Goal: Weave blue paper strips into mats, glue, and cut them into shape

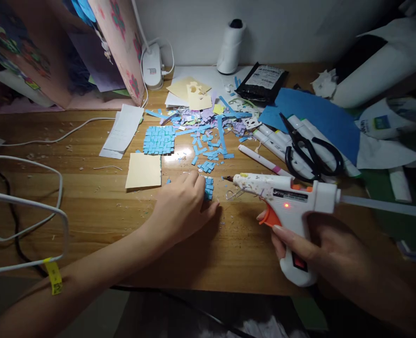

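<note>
My right hand (320, 239) is wrapped round the handle of a white hot glue gun (264, 185), a finger at its orange trigger and a red light showing on its side. The gun's nozzle points left, just beside a small blue woven paper piece (209, 188). My left hand (183, 202) is closed over that piece, pressing it on the desk; its fingers hide most of it. Further back lies a larger blue woven paper square (159, 140). Next to my left hand sits a cream paper square (143, 171).
Blue paper scraps (211, 152) litter the desk (116, 225). Black-handled scissors (308, 155) rest on several white markers (274, 141) at the right, over blue sheets (313, 117). White cables (58, 211) cross the left side. A thread spool (231, 47) stands by the wall.
</note>
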Demonstrator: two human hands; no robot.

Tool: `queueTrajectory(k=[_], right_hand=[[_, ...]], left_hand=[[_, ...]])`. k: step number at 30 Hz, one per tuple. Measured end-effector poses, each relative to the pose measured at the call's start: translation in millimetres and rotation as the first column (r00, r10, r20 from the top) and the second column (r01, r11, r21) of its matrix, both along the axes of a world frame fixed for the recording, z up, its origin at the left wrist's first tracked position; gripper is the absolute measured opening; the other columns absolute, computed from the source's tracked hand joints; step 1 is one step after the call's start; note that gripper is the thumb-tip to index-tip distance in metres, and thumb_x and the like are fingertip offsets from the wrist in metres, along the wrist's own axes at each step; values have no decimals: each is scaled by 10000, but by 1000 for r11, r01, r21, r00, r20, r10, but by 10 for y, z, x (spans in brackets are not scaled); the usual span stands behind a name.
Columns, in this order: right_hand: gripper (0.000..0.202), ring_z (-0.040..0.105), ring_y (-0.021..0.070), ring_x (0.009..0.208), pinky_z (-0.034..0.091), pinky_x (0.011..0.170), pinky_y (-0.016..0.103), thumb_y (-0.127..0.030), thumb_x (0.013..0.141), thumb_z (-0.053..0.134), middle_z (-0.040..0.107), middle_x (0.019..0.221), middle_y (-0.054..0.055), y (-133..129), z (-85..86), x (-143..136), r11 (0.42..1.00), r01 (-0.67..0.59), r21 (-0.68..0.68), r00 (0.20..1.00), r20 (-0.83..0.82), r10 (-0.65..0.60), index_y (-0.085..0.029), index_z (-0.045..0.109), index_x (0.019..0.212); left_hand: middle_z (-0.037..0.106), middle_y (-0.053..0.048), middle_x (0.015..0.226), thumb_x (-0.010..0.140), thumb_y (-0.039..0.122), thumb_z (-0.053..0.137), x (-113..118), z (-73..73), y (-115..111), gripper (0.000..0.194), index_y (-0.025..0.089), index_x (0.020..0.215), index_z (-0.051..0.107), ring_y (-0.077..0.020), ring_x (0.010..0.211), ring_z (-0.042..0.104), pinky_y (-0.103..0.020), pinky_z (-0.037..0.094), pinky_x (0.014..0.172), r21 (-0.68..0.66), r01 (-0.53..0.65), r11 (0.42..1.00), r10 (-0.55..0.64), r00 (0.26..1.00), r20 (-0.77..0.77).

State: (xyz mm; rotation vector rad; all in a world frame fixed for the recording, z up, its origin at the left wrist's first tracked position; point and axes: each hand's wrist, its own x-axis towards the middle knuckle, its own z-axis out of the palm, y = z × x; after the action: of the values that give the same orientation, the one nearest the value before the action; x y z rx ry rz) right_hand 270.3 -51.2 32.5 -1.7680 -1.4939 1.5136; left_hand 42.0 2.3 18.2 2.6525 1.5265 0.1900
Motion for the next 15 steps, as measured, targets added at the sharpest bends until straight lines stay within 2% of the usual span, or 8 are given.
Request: queueTrajectory(k=[3,7,11,13,15], right_hand=[[279,489,127,449,371,416,232,-441,812,580,554,514,-24,-26,-21,-15,998,-54,24,994,99,51,-223,550,642],[316,522,131,493,413,467,232,-433,822,562,561,526,-16,-5,47,-86,992,-110,57,991,82,105,-214,529,596],[348,510,128,494,408,457,231,-436,834,535,537,509,-14,45,134,-147,985,-167,-29,985,48,168,-207,521,572],[335,496,121,485,387,435,223,-426,828,549,538,516,-17,47,125,-144,987,-151,-59,988,17,152,-206,525,577],[293,469,110,457,353,403,215,-397,806,596,521,494,-27,21,68,-111,992,-79,-98,994,-81,71,-208,540,590]], left_hand=[[569,-77,811,817,391,523,17,-34,18,238,156,782,511,-207,717,530,-314,389,565,9,-29,1000,29,999,13],[568,-45,804,815,400,525,-45,-50,44,232,170,785,519,-193,736,536,-307,391,592,-51,-60,997,65,992,113],[578,-28,832,830,370,519,-93,-52,68,198,179,794,548,-175,778,544,-296,400,645,-155,-39,987,77,967,245],[584,-27,845,832,344,523,-102,-57,79,173,182,789,564,-177,795,545,-297,403,667,-196,-43,980,96,958,272],[588,-23,858,827,322,536,-105,-64,93,146,186,789,575,-178,807,547,-299,404,681,-228,-56,972,122,951,285]])
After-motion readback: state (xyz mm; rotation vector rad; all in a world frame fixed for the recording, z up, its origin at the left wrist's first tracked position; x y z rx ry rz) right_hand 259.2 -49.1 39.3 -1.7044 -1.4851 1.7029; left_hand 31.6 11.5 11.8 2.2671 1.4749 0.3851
